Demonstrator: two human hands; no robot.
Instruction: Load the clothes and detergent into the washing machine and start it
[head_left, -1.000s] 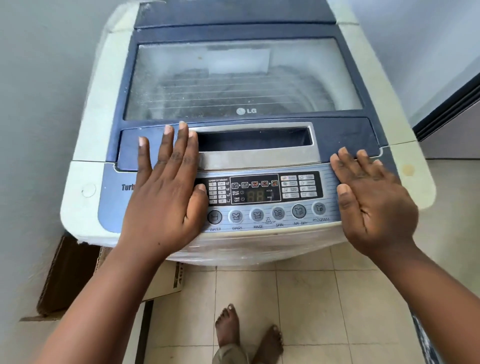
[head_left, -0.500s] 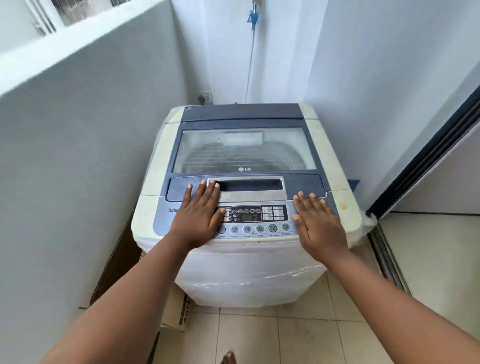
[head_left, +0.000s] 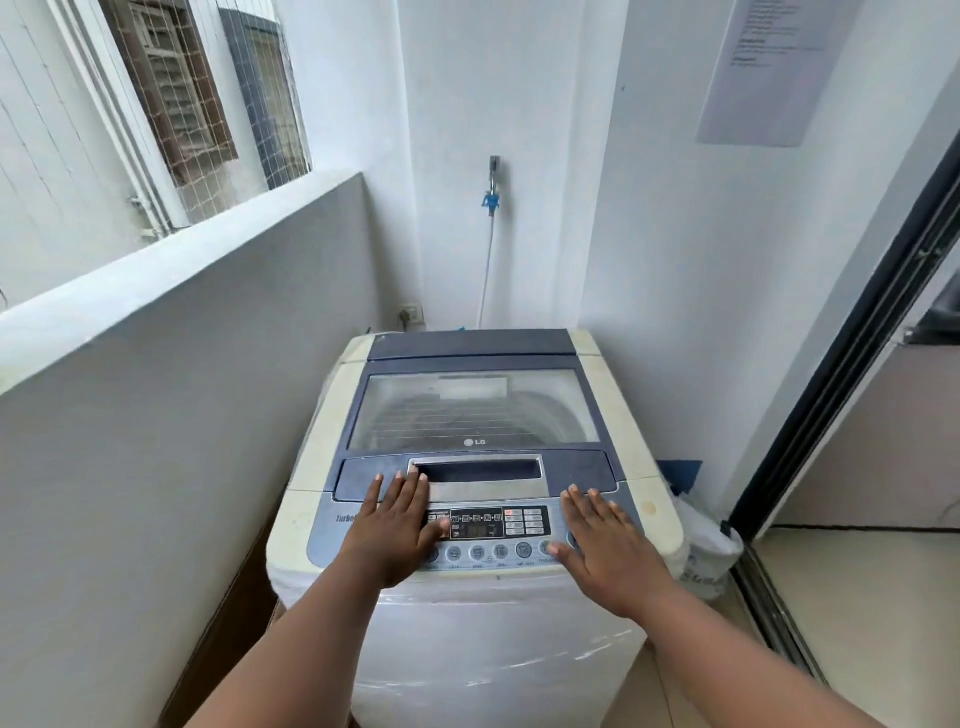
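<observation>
Your left hand (head_left: 395, 530) and right hand (head_left: 605, 551) lie flat, holding nothing, on the washing machine's (head_left: 467, 519) front edge; lid (head_left: 472, 415) closed, loading undone.

One head cam, standing ht, looks fwd & down over washing machine (head_left: 478, 467) front edge; hands at arm's reach, rear wall corner beyond.

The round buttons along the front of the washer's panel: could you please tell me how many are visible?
4 show plainly, in a row between the left hand and the right hand, below the display. More may be hidden under the hands.
</observation>
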